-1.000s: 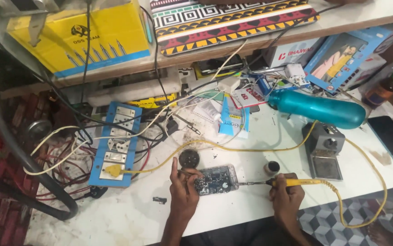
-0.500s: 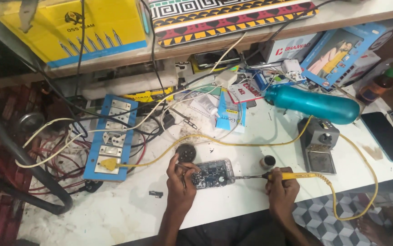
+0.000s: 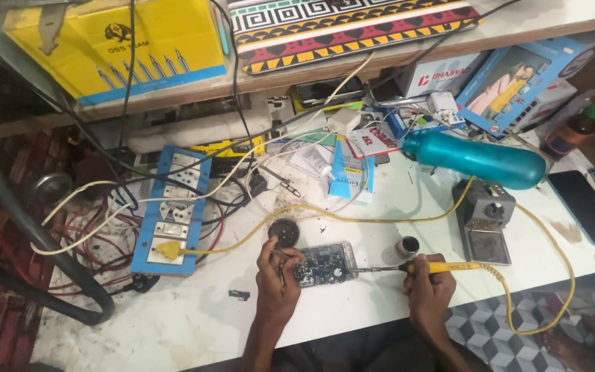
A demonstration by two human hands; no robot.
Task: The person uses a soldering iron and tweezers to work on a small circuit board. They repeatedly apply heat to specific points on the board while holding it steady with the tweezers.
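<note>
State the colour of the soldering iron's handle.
Yellow, seen in the head view: soldering iron.

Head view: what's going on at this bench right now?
A person works at a cluttered white table. The left hand steadies a small opened device with its circuit board showing. The right hand grips a yellow-handled soldering iron, its tip at the device's right edge. A teal bottle lies behind.

Glossy teal plastic bottle (image 3: 476,160), smudged white tabletop (image 3: 173,324), yellow-handled metal-tipped soldering iron (image 3: 442,267).
</note>
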